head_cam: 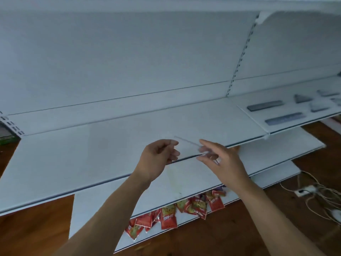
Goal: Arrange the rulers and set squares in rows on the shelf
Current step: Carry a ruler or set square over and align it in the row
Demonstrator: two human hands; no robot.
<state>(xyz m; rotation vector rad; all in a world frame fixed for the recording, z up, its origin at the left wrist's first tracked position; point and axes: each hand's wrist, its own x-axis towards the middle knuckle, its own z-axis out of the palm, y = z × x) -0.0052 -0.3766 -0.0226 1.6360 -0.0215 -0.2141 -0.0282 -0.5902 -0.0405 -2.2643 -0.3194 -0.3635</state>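
Above the front edge of the wide white metal shelf (110,145), a clear plastic ruler (188,146) hangs off the surface; the left hand (158,156) pinches its left end with curled fingers; the right hand (221,159) pinches its right end between thumb and forefinger; on the neighbouring section to the right, grey rulers (264,105) and grey triangular set squares (302,98) lie flat in rows; red snack packets (169,217) lie on a lower shelf (92,209).

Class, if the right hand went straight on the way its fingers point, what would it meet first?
Probably the left hand, gripping the far end of the clear ruler that the right hand seems to pinch; depth is unclear.
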